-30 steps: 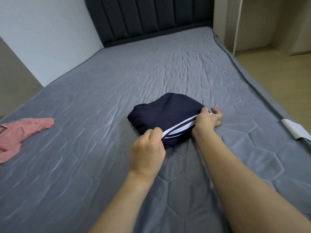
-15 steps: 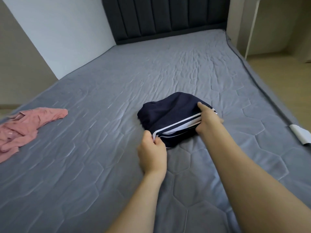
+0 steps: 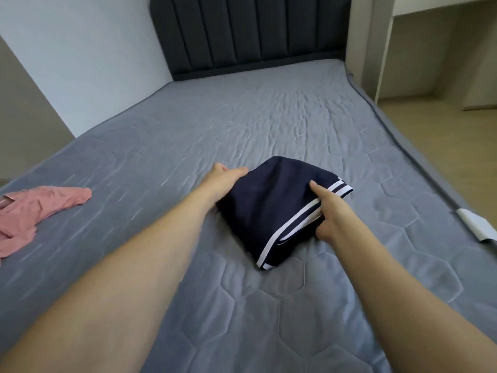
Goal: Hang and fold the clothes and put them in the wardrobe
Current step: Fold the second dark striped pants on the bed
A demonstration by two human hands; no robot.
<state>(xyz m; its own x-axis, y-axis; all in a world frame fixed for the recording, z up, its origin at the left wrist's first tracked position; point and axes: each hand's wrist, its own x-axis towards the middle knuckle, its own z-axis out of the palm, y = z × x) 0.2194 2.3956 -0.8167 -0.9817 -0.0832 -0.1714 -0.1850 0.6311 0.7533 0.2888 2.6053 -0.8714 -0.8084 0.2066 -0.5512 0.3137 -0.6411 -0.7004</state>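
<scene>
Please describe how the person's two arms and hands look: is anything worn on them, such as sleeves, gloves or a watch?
Both forearms are bare up to the frame edge: no sleeves show. The left hand and the right hand wear no gloves, and no watch, ring or bracelet shows.

Both hands grip the folded navy garment (image 3: pixel 271 208) on the bed (image 3: pixel 269 117).

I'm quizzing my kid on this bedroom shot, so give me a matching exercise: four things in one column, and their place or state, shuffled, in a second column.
Things:
1. navy garment
2. pink garment
3. left hand
4. headboard

Places or states:
A. upright at the far end of the bed
B. crumpled near the bed's left edge
C. folded, mid-bed, between both hands
D. at the bundle's left side

Pairs: 1-C, 2-B, 3-D, 4-A
</scene>
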